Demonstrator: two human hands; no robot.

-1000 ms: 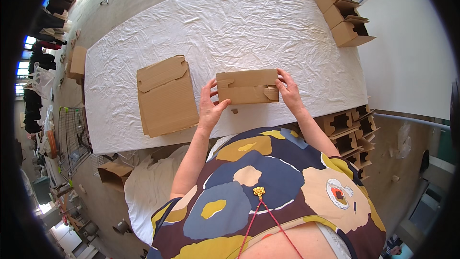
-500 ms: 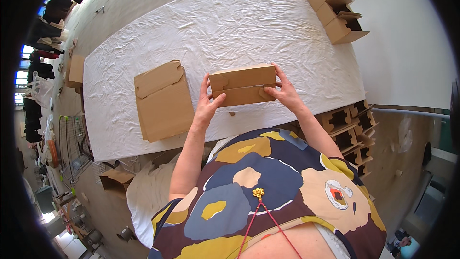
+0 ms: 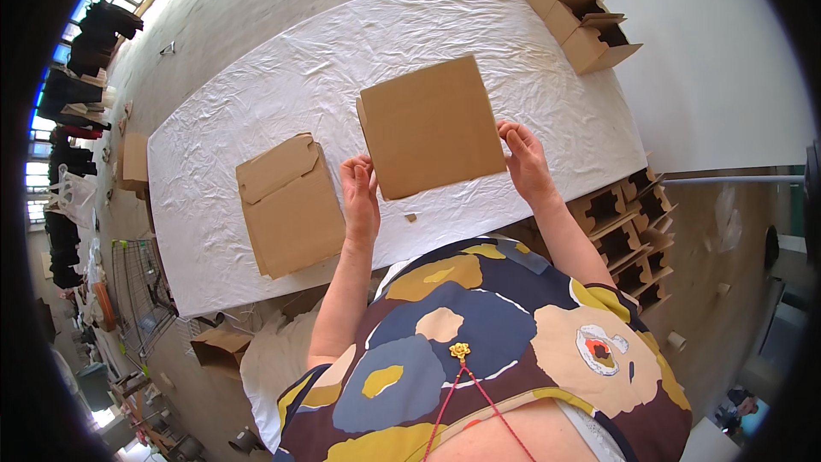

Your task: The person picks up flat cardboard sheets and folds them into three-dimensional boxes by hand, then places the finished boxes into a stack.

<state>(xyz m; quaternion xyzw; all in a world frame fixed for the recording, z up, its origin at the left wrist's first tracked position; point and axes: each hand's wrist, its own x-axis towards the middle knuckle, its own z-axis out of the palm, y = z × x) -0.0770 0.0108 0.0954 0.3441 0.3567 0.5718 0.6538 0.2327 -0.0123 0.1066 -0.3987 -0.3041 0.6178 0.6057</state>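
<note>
A brown cardboard box (image 3: 434, 130) is over the white-covered table in front of me, its broad, plain square face showing and slightly tilted. At its lower left edge, my left hand (image 3: 359, 192) has its fingers curled against the cardboard. My right hand (image 3: 526, 158) pinches the right edge with bent fingers. The fingertips of both hands are partly hidden by the box. Just left of my left hand lies a pile of flat cardboard pieces (image 3: 291, 214), the top one with a tabbed flap. A small brown scrap (image 3: 411, 217) rests below the box.
The wrinkled white cloth (image 3: 256, 103) covers the table. Several open cardboard boxes (image 3: 577, 17) stand in a row at its far right corner. More folded boxes (image 3: 620, 235) are stacked by the right edge. Another open box (image 3: 221, 349) sits on the floor at left, near a wire rack (image 3: 141, 282).
Both hands have turned the box, so its broad face shows instead of the narrow side with tabs. My fingers have shifted from the ends to the side edges.
</note>
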